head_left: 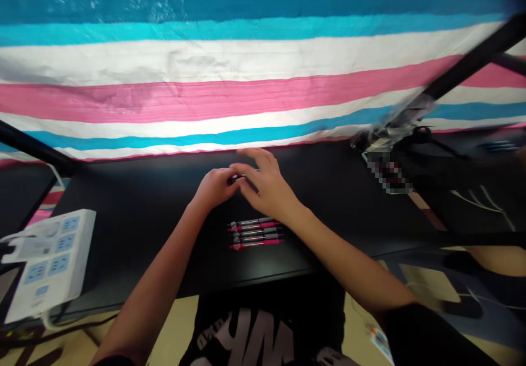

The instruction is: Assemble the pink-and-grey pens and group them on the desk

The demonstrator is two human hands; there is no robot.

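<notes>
Pinching a slim dark object (234,179) in our left fingers (225,175) beyond the crosswise pink-and-grey plastic pens (255,233), we are holding our right fingers (249,173) half-spread, grip unclear, nearer them.

Black shirt (306,316), big pale blocky lettering (245,333) on front; black right sleeve (431,333), short; left hand (216,186), right hand (267,189) bare.

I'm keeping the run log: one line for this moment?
left hand: holding small dark object; right hand: close by, grip unclear; pens: side by side
</notes>
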